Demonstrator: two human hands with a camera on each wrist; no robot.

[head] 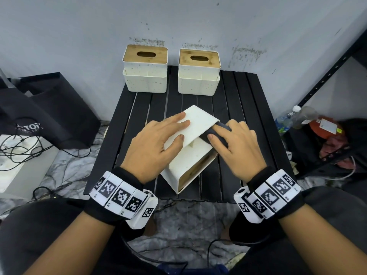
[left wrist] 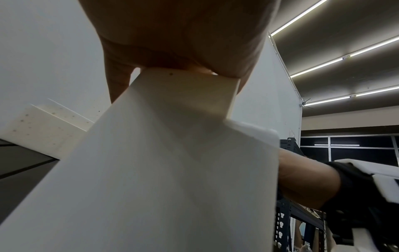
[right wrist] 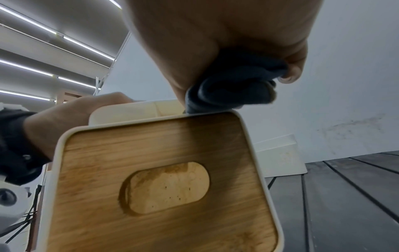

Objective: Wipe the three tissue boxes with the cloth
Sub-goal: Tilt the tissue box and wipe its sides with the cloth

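One white tissue box [head: 190,155] lies tipped on the black slatted table [head: 248,108], its wooden lid [right wrist: 162,187] facing me. My left hand [head: 156,141] rests flat on its upturned white side [left wrist: 172,170], fingers straight. My right hand [head: 236,143] grips a bunched dark cloth [head: 225,128] and presses it against the box's right edge; in the right wrist view the cloth [right wrist: 233,85] sits just above the lid's rim. Two more tissue boxes stand upright at the back, one on the left [head: 145,70] and one on the right [head: 199,73].
A grey wall rises right behind the back boxes. A black bag [head: 49,112] and cables [head: 19,149] lie on the floor at left. Bottles [head: 294,118] and a dark metal rack [head: 327,76] stand at right.
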